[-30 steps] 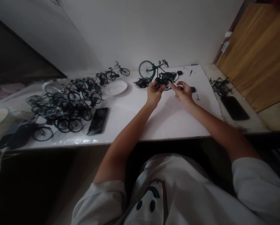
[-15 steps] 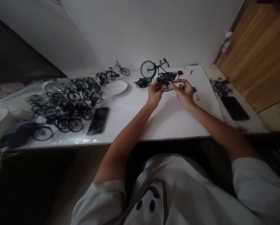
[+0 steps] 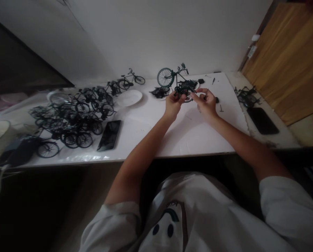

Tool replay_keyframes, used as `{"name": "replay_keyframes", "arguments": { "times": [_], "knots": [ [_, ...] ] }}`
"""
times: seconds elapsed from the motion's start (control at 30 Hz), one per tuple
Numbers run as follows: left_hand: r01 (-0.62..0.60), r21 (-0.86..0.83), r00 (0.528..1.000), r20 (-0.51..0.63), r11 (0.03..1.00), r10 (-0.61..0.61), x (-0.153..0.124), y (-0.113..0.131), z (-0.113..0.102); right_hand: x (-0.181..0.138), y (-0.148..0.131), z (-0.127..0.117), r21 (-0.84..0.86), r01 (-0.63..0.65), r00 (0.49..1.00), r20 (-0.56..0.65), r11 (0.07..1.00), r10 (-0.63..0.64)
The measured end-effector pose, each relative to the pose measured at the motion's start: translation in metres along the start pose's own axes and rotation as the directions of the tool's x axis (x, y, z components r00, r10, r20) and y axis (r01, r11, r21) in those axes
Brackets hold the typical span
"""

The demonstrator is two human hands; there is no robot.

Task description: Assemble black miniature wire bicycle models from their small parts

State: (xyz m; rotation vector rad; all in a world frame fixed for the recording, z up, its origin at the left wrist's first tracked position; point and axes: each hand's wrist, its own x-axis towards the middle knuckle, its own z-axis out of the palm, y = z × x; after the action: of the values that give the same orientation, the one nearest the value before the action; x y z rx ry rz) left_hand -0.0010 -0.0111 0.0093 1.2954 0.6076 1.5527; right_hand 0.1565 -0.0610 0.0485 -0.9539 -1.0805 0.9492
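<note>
Model bicycle, one, dark, held above the bench.
Left hand: pinching its lower end. Right hand: curled beside the lower wheel; grip unclear.

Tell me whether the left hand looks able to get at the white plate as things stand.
Likely yes: nothing seems to stand between the left hand and the white plate, though that hand grips a toy bicycle and would probably have to let go first.

Small dark lettering on pale shirt, too blurred to read, no legible text
</note>
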Motion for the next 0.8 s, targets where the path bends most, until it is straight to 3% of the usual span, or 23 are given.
{"name": "replay_keyframes", "arguments": {
  "times": [0.43, 0.8],
  "knots": [
    [0.065, -0.011, 0.997, 0.033, 0.998, -0.064, -0.002, 0.002, 0.001, 0.0, -0.001, 0.001, 0.038, -0.011, 1.0, 0.003, 0.999, 0.011],
    [0.151, 0.019, 0.988, -0.022, 0.988, -0.151, -0.001, 0.002, 0.001, 0.005, 0.009, 0.0, 0.062, -0.049, 0.999, 0.021, 0.997, 0.048]
  ]
}}
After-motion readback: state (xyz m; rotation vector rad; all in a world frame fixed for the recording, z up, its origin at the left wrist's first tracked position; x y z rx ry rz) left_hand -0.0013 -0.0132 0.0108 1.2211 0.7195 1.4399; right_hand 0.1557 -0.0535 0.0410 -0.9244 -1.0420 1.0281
